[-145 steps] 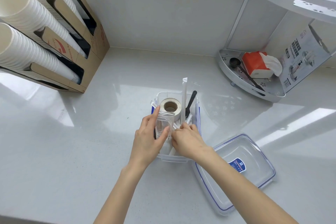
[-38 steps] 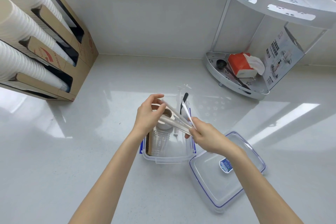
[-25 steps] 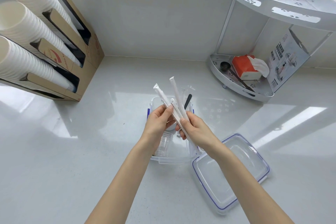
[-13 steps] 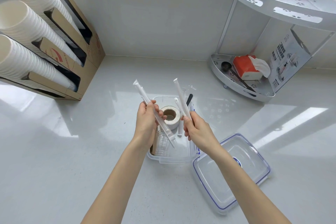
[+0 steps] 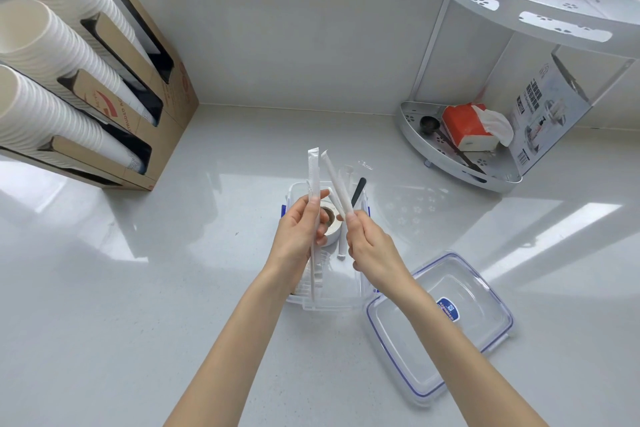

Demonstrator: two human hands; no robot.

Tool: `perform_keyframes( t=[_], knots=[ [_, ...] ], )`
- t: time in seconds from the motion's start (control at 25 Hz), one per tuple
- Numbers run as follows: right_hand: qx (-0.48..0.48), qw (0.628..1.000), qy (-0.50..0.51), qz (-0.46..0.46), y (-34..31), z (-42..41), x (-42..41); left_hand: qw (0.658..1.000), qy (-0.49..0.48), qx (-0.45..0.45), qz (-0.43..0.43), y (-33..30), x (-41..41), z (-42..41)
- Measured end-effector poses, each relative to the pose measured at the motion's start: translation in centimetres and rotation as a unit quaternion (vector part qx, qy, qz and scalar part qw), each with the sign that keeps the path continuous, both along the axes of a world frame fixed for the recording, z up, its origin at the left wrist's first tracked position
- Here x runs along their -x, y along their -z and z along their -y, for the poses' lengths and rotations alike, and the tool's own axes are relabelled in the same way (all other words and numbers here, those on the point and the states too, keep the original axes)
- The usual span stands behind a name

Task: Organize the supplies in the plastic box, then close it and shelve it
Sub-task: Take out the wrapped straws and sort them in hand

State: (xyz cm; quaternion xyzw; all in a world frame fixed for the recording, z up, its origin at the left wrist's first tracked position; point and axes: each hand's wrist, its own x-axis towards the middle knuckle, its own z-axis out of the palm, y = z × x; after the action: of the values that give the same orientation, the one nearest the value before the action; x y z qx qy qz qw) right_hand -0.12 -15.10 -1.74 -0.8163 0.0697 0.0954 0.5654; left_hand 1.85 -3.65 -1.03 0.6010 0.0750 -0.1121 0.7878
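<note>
The clear plastic box (image 5: 330,303) with blue clips sits open on the white counter, under both hands. My left hand (image 5: 298,236) grips one white wrapped straw (image 5: 313,177), held nearly upright above the box. My right hand (image 5: 372,246) holds two or three more wrapped straws (image 5: 335,184) that lean up and left. Inside the box I see a tape roll (image 5: 331,224), clear cups mostly hidden by my left hand, and a black utensil (image 5: 358,191) standing at the right wall. The box's lid (image 5: 446,326) lies upside down to the right.
A white two-tier corner shelf (image 5: 460,166) stands at the back right; its lower tier holds a red tissue pack (image 5: 467,126), a black scoop and a printed carton. At the left, a cardboard dispenser (image 5: 152,107) holds long stacks of white paper cups. A wall runs behind.
My left hand has turned its straw from leaning left to nearly upright and brought it closer to the right hand's straws. Earlier, both hands lifted the straws out of the box.
</note>
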Motion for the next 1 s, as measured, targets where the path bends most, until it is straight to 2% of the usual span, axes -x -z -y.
perform_keyframes(
  t=[0.24,0.44,0.64,0.8,1.0],
  knots=[
    [-0.052,0.997,0.054,-0.026,0.0,-0.2,-0.1,0.999,0.008,0.034,-0.022,-0.1,0.1,-0.1],
    [0.003,0.999,0.033,0.034,-0.2,-0.2,0.1,0.998,0.001,0.055,-0.017,-0.1,0.2,-0.2],
    [-0.013,0.999,0.024,0.045,-0.1,-1.3,0.2,0.999,0.002,0.035,-0.032,0.9,-0.1,0.4],
    [0.065,0.993,0.01,0.098,-0.1,-1.6,0.5,0.998,-0.003,0.057,-0.036,0.7,-0.1,0.5],
    [0.126,0.983,-0.02,0.135,0.3,-1.9,1.0,1.0,0.01,-0.005,-0.018,0.7,0.0,0.5]
  ],
)
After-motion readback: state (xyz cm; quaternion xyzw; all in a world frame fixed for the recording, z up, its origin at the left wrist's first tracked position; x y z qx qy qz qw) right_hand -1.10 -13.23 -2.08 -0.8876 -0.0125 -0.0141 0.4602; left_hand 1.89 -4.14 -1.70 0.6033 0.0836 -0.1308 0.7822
